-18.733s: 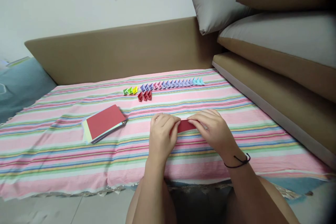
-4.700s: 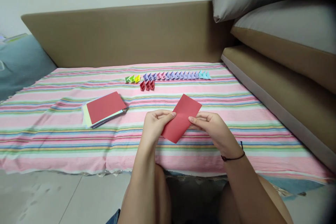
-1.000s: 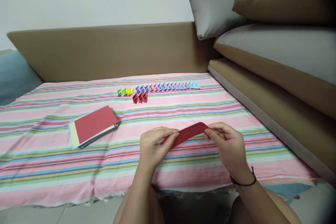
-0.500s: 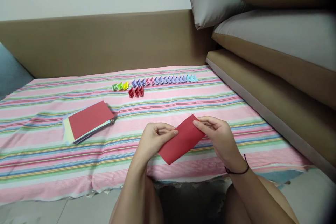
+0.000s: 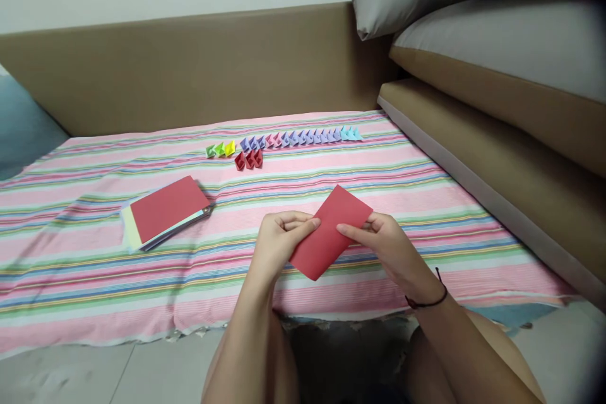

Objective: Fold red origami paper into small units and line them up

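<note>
A red sheet of paper (image 5: pixel 326 243) is held between my two hands, tilted, above the front part of a striped cloth (image 5: pixel 227 303). My left hand (image 5: pixel 286 237) pinches its left edge, thumb on top and fingers beneath. On the opposite edge, my right hand (image 5: pixel 374 240) grips with the thumb lying on the face of the paper; its other fingers are partly hidden underneath. A dark cord bracelet circles the right wrist. Beyond the hands stand three small dark red folded paper boats (image 5: pixel 249 160).
Behind the red boats runs a long row of purple, pink and blue paper boats (image 5: pixel 303 137), with green and yellow ones (image 5: pixel 220 149) left of it. A paper stack (image 5: pixel 165 211) lies at left. Cushions (image 5: pixel 497 57) pile up at right against a brown backrest (image 5: pixel 199 69).
The red sheet has turned so more of its face shows, and its far corner now points up. My right thumb has slid inward and lower on it. The view has shifted slightly.
</note>
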A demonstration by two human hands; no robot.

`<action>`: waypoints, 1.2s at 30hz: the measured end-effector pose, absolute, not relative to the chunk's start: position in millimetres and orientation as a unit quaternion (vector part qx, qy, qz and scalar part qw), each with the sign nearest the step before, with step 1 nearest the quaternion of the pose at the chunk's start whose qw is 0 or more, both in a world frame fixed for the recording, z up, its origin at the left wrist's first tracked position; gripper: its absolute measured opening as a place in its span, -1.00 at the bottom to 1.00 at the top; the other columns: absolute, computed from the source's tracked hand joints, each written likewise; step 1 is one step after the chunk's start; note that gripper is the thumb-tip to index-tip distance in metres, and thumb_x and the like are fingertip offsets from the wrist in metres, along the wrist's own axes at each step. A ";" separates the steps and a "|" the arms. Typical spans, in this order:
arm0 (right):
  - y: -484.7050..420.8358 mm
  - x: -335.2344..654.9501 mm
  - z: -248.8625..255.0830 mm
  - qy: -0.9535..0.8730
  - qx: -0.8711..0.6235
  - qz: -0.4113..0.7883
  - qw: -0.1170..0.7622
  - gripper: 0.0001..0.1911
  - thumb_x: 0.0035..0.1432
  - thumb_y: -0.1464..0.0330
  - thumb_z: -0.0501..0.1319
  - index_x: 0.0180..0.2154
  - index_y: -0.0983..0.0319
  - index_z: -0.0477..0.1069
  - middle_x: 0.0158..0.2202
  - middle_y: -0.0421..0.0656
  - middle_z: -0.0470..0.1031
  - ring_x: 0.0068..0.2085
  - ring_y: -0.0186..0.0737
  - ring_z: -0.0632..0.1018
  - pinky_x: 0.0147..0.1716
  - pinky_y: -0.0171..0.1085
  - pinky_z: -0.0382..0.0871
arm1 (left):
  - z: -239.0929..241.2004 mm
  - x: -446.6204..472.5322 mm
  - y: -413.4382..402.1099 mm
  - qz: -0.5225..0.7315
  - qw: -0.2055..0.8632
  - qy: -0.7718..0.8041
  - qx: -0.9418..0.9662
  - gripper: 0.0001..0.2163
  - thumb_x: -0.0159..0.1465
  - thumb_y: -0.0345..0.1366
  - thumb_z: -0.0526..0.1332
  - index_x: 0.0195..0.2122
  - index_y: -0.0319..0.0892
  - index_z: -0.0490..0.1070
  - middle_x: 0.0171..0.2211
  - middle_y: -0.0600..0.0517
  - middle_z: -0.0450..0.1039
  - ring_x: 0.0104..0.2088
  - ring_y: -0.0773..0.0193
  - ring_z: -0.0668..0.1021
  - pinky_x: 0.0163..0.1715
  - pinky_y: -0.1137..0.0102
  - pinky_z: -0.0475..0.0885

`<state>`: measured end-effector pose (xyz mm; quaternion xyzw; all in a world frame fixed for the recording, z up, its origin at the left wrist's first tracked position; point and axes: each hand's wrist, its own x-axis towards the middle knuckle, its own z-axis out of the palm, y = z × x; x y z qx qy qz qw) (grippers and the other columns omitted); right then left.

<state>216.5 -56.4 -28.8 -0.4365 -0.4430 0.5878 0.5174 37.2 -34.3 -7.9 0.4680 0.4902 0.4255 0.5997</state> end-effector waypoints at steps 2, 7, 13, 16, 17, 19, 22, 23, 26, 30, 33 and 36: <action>-56.1 214.7 -29.9 -0.448 -0.431 0.604 0.498 -0.76 -0.05 0.27 0.36 -0.30 0.24 0.54 -0.35 -0.15 0.59 -0.28 -0.18 0.57 -0.27 -0.24 0.46 | -9.5 37.0 -33.2 0.438 0.592 0.496 0.460 -0.77 -0.04 -0.19 0.41 -0.46 -0.25 0.54 -0.55 -0.02 0.56 -0.56 0.36 0.51 -0.60 0.55 0.31; -55.1 210.2 -34.0 -0.446 -0.447 0.604 0.485 -0.75 -0.02 0.19 0.33 -0.40 0.27 0.54 -0.39 -0.13 0.59 -0.35 -0.20 0.57 -0.26 -0.22 0.46 | -11.5 40.5 -32.8 0.483 0.572 0.509 0.425 -0.77 -0.05 -0.19 0.41 -0.47 -0.27 0.54 -0.55 -0.03 0.56 -0.57 0.35 0.51 -0.57 0.53 0.34; -52.5 210.3 -41.8 -0.468 -0.481 0.561 0.484 -0.72 0.01 0.17 0.30 -0.51 0.26 0.51 -0.50 -0.15 0.56 -0.44 -0.24 0.55 -0.37 -0.27 0.45 | -16.1 43.3 -31.9 0.488 0.563 0.508 0.433 -0.76 -0.03 -0.18 0.39 -0.44 -0.27 0.54 -0.52 -0.05 0.58 -0.54 0.32 0.53 -0.53 0.50 0.36; -52.3 211.6 -42.7 -0.484 -0.489 0.539 0.486 -0.72 0.02 0.18 0.30 -0.55 0.26 0.49 -0.54 -0.17 0.54 -0.47 -0.26 0.53 -0.40 -0.30 0.44 | -17.8 42.4 -30.8 0.487 0.561 0.503 0.442 -0.75 -0.02 -0.17 0.39 -0.43 -0.26 0.55 -0.51 -0.05 0.58 -0.52 0.30 0.54 -0.52 0.50 0.36; -52.4 211.9 -42.4 -0.484 -0.491 0.535 0.488 -0.72 0.02 0.19 0.30 -0.55 0.26 0.49 -0.54 -0.18 0.54 -0.47 -0.27 0.53 -0.41 -0.31 0.43 | -17.5 41.9 -30.6 0.488 0.566 0.497 0.441 -0.74 -0.02 -0.16 0.39 -0.43 -0.26 0.55 -0.50 -0.06 0.58 -0.52 0.30 0.54 -0.51 0.50 0.36; -52.5 211.9 -41.8 -0.481 -0.496 0.522 0.500 -0.72 0.01 0.20 0.31 -0.57 0.26 0.48 -0.55 -0.19 0.53 -0.46 -0.29 0.52 -0.41 -0.33 0.41 | -15.2 41.2 -30.6 0.488 0.589 0.472 0.438 -0.71 0.01 -0.12 0.37 -0.38 -0.27 0.55 -0.47 -0.07 0.58 -0.50 0.29 0.54 -0.51 0.50 0.36; -51.1 209.9 -41.4 -0.451 -0.502 0.495 0.547 -0.74 -0.02 0.21 0.34 -0.58 0.26 0.48 -0.56 -0.20 0.51 -0.46 -0.31 0.50 -0.39 -0.33 0.40 | -10.1 41.3 -31.3 0.498 0.646 0.416 0.402 -0.56 0.11 0.03 0.24 -0.20 -0.28 0.52 -0.37 -0.12 0.59 -0.38 0.19 0.59 -0.46 0.45 0.40; -50.1 208.4 -41.5 -0.434 -0.499 0.488 0.570 -0.75 -0.02 0.21 0.34 -0.56 0.26 0.49 -0.55 -0.20 0.50 -0.45 -0.31 0.50 -0.38 -0.33 0.40 | -8.8 42.1 -31.7 0.506 0.666 0.394 0.381 -0.50 0.13 0.08 0.18 -0.13 -0.28 0.49 -0.31 -0.15 0.58 -0.31 0.14 0.59 -0.41 0.42 0.43; -46.1 201.4 -41.6 -0.371 -0.480 0.471 0.640 -0.77 -0.02 0.22 0.34 -0.51 0.26 0.49 -0.53 -0.21 0.49 -0.44 -0.33 0.48 -0.36 -0.34 0.39 | -8.7 48.2 -33.3 0.530 0.697 0.332 0.351 -0.44 0.14 0.11 0.14 -0.01 -0.23 0.38 -0.07 -0.18 0.50 -0.09 0.05 0.54 -0.23 0.31 0.46; -43.3 187.6 -40.1 -0.315 -0.447 0.465 0.697 -0.74 -0.03 0.24 0.35 -0.58 0.26 0.41 -0.56 -0.27 0.39 -0.43 -0.38 0.44 -0.33 -0.36 0.37 | -13.6 64.0 -36.4 0.571 0.627 0.326 0.418 -0.44 -0.07 -0.25 0.44 -0.03 -0.17 0.33 -0.04 -0.10 0.48 -0.04 0.10 0.52 -0.08 0.31 0.41; -45.6 177.4 -38.3 -0.303 -0.429 0.458 0.717 -0.73 -0.02 0.25 0.34 -0.58 0.26 0.39 -0.56 -0.28 0.36 -0.42 -0.38 0.42 -0.31 -0.34 0.38 | -15.5 75.7 -39.5 0.614 0.561 0.365 0.418 -0.54 -0.09 -0.35 0.44 -0.15 -0.19 0.35 -0.18 -0.05 0.55 -0.15 0.17 0.57 -0.13 0.34 0.43; -49.9 169.4 -36.0 -0.299 -0.439 0.438 0.726 -0.75 0.00 0.23 0.33 -0.55 0.25 0.42 -0.53 -0.26 0.41 -0.39 -0.34 0.43 -0.29 -0.30 0.38 | -15.6 82.2 -42.6 0.648 0.517 0.391 0.401 -0.65 -0.03 -0.34 0.40 -0.21 -0.22 0.38 -0.24 -0.04 0.56 -0.21 0.20 0.59 -0.19 0.38 0.46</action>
